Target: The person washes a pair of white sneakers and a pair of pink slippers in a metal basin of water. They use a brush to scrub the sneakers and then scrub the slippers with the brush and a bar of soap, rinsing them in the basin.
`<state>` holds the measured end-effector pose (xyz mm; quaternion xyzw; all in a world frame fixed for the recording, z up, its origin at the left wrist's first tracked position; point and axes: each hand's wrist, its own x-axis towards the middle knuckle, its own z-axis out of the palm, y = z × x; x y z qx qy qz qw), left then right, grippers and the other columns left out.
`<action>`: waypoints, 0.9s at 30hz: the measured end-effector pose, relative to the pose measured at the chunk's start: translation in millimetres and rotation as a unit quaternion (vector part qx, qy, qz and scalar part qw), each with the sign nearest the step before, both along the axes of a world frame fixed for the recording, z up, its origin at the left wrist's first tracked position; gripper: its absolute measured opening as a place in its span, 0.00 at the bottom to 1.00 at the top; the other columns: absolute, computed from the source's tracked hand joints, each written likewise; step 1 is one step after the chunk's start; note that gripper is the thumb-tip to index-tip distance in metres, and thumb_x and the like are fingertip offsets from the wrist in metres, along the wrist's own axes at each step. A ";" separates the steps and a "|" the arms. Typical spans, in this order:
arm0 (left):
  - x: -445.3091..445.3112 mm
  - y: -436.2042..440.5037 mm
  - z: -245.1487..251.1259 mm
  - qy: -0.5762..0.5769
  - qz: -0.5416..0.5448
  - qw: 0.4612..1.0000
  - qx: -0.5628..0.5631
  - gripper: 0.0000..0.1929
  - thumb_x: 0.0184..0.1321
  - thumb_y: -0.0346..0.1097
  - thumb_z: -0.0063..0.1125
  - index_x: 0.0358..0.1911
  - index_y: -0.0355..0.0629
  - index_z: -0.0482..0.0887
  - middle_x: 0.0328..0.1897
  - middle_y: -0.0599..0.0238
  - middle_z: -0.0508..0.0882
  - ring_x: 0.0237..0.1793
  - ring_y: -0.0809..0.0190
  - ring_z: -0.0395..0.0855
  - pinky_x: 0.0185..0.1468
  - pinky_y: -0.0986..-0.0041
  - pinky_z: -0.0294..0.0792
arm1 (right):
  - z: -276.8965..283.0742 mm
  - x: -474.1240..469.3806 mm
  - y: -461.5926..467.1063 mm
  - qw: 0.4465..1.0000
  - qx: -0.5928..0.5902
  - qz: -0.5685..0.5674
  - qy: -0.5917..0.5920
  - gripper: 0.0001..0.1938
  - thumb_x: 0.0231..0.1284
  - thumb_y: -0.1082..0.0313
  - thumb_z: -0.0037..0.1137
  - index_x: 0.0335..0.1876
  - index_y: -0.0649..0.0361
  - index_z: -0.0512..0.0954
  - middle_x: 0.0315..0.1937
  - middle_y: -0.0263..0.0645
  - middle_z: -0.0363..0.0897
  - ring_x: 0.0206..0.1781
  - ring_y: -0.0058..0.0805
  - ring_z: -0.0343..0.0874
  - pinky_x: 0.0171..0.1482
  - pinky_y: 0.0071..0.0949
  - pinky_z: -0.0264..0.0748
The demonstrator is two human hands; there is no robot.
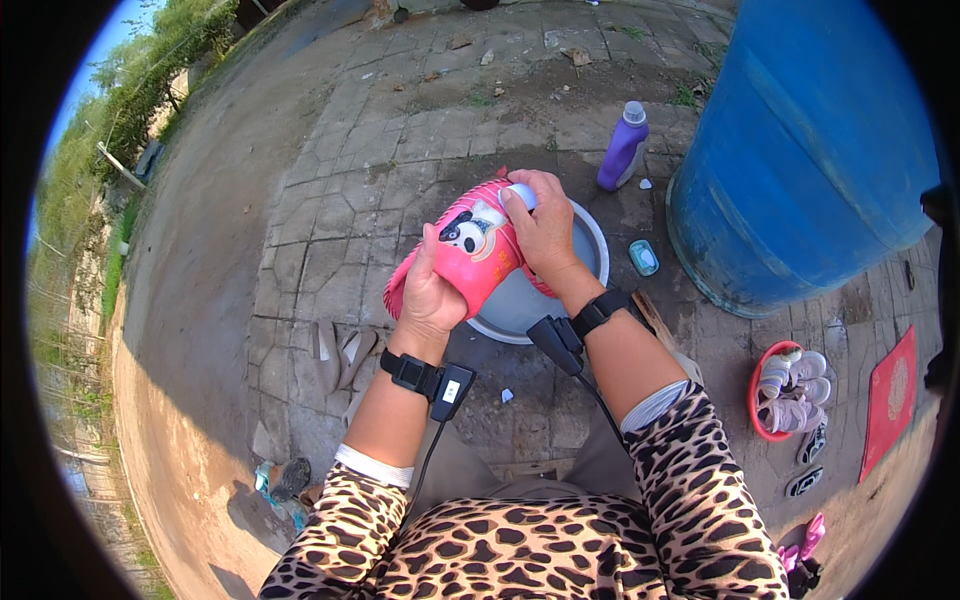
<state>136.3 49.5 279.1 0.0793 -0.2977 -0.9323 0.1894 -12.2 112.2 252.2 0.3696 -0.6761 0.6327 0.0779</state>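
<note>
A pink slipper with a cartoon panda on its upper and a striped rim is held up over a metal basin. My left hand grips the slipper at its near end, with the thumb along the side. My right hand presses a smooth pale block, perhaps a bar of soap, against its far end. The fingers partly hide the block. Cloudy water shows in the basin below, and part of another striped pink piece is visible under my right hand.
Right of the basin stand a purple bottle, a small teal soap dish and a large blue barrel. A red basin holds several shoes. Beige shoes lie on the paving at left.
</note>
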 end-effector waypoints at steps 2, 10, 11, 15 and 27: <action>-1.0 -1.5 1.3 0.013 -0.002 1.000 0.013 0.44 0.64 0.62 0.52 0.70 0.32 0.55 0.73 0.46 0.63 0.73 0.47 0.61 0.75 0.52 0.53 | 3.5 2.8 0.4 0.993 0.034 -0.059 0.100 0.15 0.57 0.63 0.60 0.48 0.62 0.79 0.45 0.47 0.77 0.48 0.46 0.77 0.52 0.37 0.73; -3.8 1.2 -9.5 -0.016 0.034 0.995 -0.097 0.39 0.59 0.45 0.66 0.68 0.33 0.60 0.71 0.52 0.68 0.71 0.52 0.64 0.76 0.57 0.55 | 3.2 0.0 -3.0 0.989 0.134 -0.043 -0.035 0.20 0.54 0.60 0.65 0.50 0.62 0.78 0.47 0.52 0.75 0.49 0.47 0.76 0.52 0.40 0.73; -3.6 1.4 -11.3 -0.007 0.026 0.995 -0.097 0.36 0.60 0.41 0.65 0.67 0.33 0.62 0.69 0.53 0.70 0.70 0.53 0.66 0.75 0.59 0.56 | 1.7 -1.7 -5.1 0.990 0.129 -0.035 -0.052 0.20 0.53 0.61 0.66 0.50 0.62 0.78 0.46 0.51 0.75 0.48 0.46 0.76 0.52 0.40 0.73; -2.6 -1.6 -18.2 -0.038 0.047 0.992 -0.110 0.30 0.62 0.33 0.61 0.65 0.32 0.65 0.66 0.53 0.74 0.67 0.52 0.70 0.73 0.58 0.59 | 0.2 -10.4 -8.9 0.965 0.025 0.045 -0.257 0.17 0.54 0.70 0.65 0.49 0.64 0.76 0.42 0.47 0.77 0.42 0.43 0.80 0.46 0.38 0.78; -32.9 -24.1 -36.5 -0.158 0.178 0.955 0.178 0.22 0.75 0.44 0.38 0.63 0.36 0.68 0.64 0.48 0.76 0.61 0.46 0.77 0.65 0.49 0.68 | 27.1 -23.4 28.1 0.689 -0.229 0.246 -0.642 0.15 0.65 0.78 0.50 0.55 0.63 0.66 0.48 0.50 0.75 0.51 0.41 0.80 0.53 0.42 0.81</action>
